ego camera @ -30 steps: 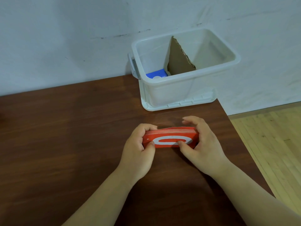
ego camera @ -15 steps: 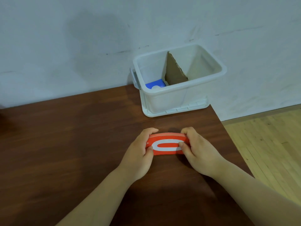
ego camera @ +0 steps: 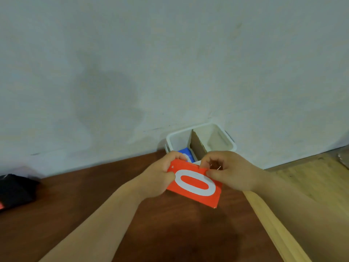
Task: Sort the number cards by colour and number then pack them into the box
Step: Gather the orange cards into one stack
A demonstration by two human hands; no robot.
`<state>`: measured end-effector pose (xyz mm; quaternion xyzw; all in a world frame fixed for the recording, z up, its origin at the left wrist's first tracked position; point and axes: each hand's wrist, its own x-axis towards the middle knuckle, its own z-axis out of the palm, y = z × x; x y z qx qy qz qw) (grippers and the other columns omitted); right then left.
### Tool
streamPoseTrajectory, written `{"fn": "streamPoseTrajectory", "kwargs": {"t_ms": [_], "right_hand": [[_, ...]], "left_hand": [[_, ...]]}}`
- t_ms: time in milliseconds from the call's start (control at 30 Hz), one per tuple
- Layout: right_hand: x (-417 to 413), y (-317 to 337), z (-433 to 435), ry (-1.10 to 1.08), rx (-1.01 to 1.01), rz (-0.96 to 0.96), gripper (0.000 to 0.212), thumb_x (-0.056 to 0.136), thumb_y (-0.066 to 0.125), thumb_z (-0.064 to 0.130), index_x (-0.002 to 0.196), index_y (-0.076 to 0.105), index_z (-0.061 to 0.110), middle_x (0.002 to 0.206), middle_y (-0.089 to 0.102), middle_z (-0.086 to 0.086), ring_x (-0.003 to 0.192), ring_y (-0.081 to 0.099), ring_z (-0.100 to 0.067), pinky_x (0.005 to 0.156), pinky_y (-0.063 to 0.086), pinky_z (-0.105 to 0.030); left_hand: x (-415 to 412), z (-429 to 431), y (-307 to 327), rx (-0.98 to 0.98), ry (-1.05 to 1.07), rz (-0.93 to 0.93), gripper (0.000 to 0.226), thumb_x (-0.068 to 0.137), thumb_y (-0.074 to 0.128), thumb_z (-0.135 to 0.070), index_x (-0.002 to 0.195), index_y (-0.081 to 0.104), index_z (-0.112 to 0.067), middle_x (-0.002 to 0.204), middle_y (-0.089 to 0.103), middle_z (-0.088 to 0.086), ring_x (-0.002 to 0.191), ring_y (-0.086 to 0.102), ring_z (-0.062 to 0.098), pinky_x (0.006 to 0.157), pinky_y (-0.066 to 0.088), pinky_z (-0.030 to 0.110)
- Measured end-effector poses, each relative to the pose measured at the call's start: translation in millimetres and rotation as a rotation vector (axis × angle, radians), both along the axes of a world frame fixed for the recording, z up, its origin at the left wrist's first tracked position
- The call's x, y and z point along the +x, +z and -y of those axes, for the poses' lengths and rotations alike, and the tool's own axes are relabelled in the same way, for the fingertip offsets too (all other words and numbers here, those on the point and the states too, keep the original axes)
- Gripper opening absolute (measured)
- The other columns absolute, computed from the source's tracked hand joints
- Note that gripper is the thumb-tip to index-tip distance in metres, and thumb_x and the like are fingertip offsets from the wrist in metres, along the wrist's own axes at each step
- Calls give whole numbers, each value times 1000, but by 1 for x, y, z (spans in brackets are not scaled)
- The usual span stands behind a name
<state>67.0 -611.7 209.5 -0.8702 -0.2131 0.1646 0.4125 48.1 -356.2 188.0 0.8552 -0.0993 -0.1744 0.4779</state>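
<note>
Between my two grips, just in front of the box: red cards, top face showing a big white 0, held up off the surface and tilted so the face points toward the cam. L grip is closed on the left short end, thumb on the face near the 0, fingers curled round the top-left corner. R grip pinches the top-right corner, thumb on the face side, fingers bent behind and above it. Lower right corner of the cards hangs free, no contact w/ either grip. Frame is blurry, so can't tell how many cards are in the pack.

Behind the cards: white plastic box at the far edge of the surface, up against the wall. Cards' top edge overlaps the box's near rim in view; can't tell if touching. Cardboard divider stands upright inside, splitting it into L and R compartments. Blue cards lie in the L compartment, partly hidden by my L fingers.

Brown wood surface runs under both forearms. Black item w/ a bit of red sits at the far left of it, too blurred to ID. Light wood floor off the right edge; pale wall fills the upper frame.
</note>
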Motion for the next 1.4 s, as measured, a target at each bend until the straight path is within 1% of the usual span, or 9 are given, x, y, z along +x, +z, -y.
{"fn": "streamPoseTrajectory", "kwargs": {"t_ms": [100,300,433,567,733,967,1100,1233,1400], "right_hand": [[9,15,-1,17,-35,-29,13,93,70,17,98,77,28,98,75,14,93,72,-5,81,61,-24],[34,13,14,-1,-21,-74,11,93,72,22,101,78,28,100,76,16,93,73,-3,82,61,-25],[64,3,27,-57,12,-132,11,92,73,19,98,80,26,95,77,15,88,75,-5,80,62,-25],[115,-21,55,-245,-58,-63,21,85,73,12,88,80,32,90,76,18,85,73,-5,82,61,-30],[178,-41,69,-449,-183,51,14,91,67,22,91,74,34,96,72,19,81,68,-5,66,50,-15],[208,-95,36,-403,-596,39,21,97,63,33,117,70,29,112,73,2,80,64,-13,80,58,-31],[217,-106,8,-363,-763,-144,29,96,66,31,123,63,20,119,67,-1,109,64,-19,106,46,-37],[222,-126,-8,-322,-804,-185,29,94,70,26,121,64,17,109,67,-3,98,64,-19,91,53,-33],[222,-132,-10,-411,-811,-308,35,92,72,29,123,60,16,102,61,-6,94,59,-22,89,53,-37]], "left_hand": [[10,2,15,37,-51,-2,51,89,49,-11,120,51,-51,113,67,1,94,69,15,81,61,34],[40,16,17,64,-40,12,52,97,51,-7,123,49,-52,113,65,-9,98,67,12,78,59,22],[69,32,-3,-51,129,22,50,95,59,-11,130,51,-45,124,61,-5,107,67,19,86,61,31],[102,35,-33,132,353,65,56,94,63,-14,143,47,-36,133,50,-3,103,60,9,77,48,15],[123,28,-76,328,476,-65,60,93,61,-26,150,42,-32,141,40,5,117,56,21,100,46,32],[133,26,-106,264,532,-86,54,96,62,-19,145,48,-36,132,50,-6,99,54,3,69,39,8],[133,25,-108,249,535,-87,51,98,63,-20,144,47,-36,128,49,-9,97,55,2,61,39,6],[130,22,-110,224,525,-90,51,99,62,-20,146,46,-34,131,49,-8,104,58,5,62,41,5],[130,20,-111,219,507,-99,50,99,62,-22,145,45,-36,126,48,-11,102,60,5,58,44,5]]}}
